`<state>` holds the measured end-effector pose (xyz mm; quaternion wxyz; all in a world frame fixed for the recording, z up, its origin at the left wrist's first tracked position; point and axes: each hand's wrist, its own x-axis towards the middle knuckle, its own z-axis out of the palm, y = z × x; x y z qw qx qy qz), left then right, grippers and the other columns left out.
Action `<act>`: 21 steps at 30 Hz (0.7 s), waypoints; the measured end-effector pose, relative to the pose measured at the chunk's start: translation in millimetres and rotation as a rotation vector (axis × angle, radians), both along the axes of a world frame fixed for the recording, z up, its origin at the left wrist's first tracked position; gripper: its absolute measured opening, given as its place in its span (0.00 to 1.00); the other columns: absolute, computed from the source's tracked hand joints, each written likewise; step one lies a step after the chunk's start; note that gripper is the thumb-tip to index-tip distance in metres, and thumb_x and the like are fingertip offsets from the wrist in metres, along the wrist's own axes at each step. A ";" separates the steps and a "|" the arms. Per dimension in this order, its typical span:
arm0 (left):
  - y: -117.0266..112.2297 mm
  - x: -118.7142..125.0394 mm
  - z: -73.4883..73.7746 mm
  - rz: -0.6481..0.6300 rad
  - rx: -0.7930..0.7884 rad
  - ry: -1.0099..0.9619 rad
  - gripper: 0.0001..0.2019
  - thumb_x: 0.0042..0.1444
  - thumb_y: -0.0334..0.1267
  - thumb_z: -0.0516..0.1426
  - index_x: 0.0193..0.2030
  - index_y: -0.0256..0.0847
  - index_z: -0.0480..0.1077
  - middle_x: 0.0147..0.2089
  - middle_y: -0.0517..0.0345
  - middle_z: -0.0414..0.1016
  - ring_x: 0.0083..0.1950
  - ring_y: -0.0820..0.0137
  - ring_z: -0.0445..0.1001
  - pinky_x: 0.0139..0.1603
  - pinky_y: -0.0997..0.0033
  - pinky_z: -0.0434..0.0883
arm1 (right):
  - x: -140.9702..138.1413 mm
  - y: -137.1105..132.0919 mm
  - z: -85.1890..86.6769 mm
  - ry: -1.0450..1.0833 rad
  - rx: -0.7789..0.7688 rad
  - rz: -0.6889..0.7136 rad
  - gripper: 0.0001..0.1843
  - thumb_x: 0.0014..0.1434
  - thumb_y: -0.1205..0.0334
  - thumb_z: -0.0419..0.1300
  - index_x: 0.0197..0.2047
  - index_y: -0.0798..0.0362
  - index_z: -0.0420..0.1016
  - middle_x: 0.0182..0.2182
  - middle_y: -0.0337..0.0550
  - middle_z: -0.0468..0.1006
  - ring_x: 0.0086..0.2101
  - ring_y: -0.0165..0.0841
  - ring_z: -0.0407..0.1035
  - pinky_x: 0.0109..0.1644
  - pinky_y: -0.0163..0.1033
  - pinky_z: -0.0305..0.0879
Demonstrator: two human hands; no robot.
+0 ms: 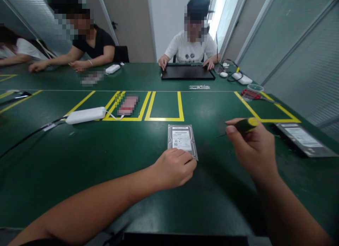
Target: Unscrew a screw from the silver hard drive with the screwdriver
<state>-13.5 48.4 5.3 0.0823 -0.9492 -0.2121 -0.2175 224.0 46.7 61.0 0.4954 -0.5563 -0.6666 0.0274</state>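
A silver hard drive [181, 138] with a white label lies label up on the green table. My left hand [176, 168] is closed at its near edge, fingers curled over the near right corner and covering that end. To the right, raised above the table, my right hand [255, 150] grips a screwdriver [245, 126] with a black and yellow handle. Its thin shaft points left toward the drive, with the tip apart from it. Farther right lies a second, larger drive-like unit [302, 138] with a white label.
Yellow tape [165, 119] marks rectangles across the table. A white power strip [86, 115] with a black cable lies left, near a blurred pink phone [128, 105]. Red-handled tool [250, 94] and clear round lid sit back right. Across, a person [194, 48] handles a black panel [188, 72]; others sit left.
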 end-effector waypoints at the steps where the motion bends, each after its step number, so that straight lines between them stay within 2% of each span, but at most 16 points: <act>1: 0.1 0.0 0.1 0.000 0.000 0.000 0.08 0.61 0.37 0.54 0.41 0.39 0.74 0.35 0.56 0.74 0.36 0.65 0.74 0.35 0.65 0.72 | 4.2 5.3 -4.2 -0.111 0.034 -0.030 0.12 0.61 0.54 0.63 0.42 0.53 0.77 0.32 0.42 0.72 0.30 0.29 0.65 0.34 0.37 0.62; 4: 0.0 -0.1 0.3 0.001 0.003 0.001 0.08 0.61 0.37 0.55 0.41 0.38 0.73 0.35 0.56 0.74 0.36 0.66 0.75 0.35 0.65 0.72 | 15.6 22.4 -21.4 -0.380 0.087 -0.056 0.09 0.59 0.58 0.61 0.40 0.54 0.77 0.38 0.47 0.73 0.38 0.37 0.69 0.42 0.42 0.67; 6: 0.0 -0.3 0.3 0.003 0.007 -0.002 0.08 0.62 0.37 0.54 0.41 0.39 0.73 0.35 0.56 0.74 0.36 0.66 0.74 0.35 0.65 0.72 | 22.0 31.5 -33.8 -0.497 0.013 -0.049 0.11 0.58 0.63 0.58 0.43 0.55 0.76 0.42 0.50 0.73 0.42 0.39 0.69 0.46 0.44 0.69; 11: 0.3 -1.3 -0.5 0.000 -0.008 0.015 0.08 0.62 0.37 0.54 0.43 0.39 0.73 0.36 0.56 0.75 0.37 0.65 0.75 0.37 0.65 0.72 | 31.0 42.2 -55.1 -0.689 -0.187 0.029 0.25 0.53 0.76 0.50 0.54 0.60 0.72 0.53 0.53 0.69 0.50 0.40 0.68 0.54 0.43 0.70; 15: 0.3 -1.2 -0.6 -0.011 -0.005 0.019 0.09 0.62 0.37 0.53 0.44 0.38 0.73 0.37 0.55 0.75 0.38 0.65 0.75 0.38 0.64 0.73 | 29.5 44.0 -59.9 -0.795 -0.259 0.062 0.26 0.58 0.77 0.47 0.58 0.61 0.70 0.58 0.54 0.66 0.52 0.40 0.68 0.54 0.42 0.71; 18: 0.6 -0.4 0.6 -0.017 0.002 0.021 0.09 0.63 0.37 0.53 0.43 0.38 0.73 0.37 0.55 0.75 0.38 0.65 0.75 0.38 0.64 0.74 | 25.3 42.9 -57.8 -0.877 -0.262 0.061 0.25 0.62 0.76 0.45 0.59 0.60 0.69 0.60 0.55 0.65 0.50 0.39 0.70 0.53 0.41 0.71; 21: -0.4 0.6 2.2 -0.025 0.040 0.005 0.09 0.64 0.36 0.53 0.41 0.37 0.73 0.37 0.54 0.75 0.40 0.64 0.76 0.38 0.64 0.74 | 21.2 40.6 -54.2 -0.976 -0.264 0.056 0.26 0.63 0.78 0.45 0.61 0.61 0.68 0.61 0.55 0.64 0.48 0.38 0.71 0.52 0.40 0.71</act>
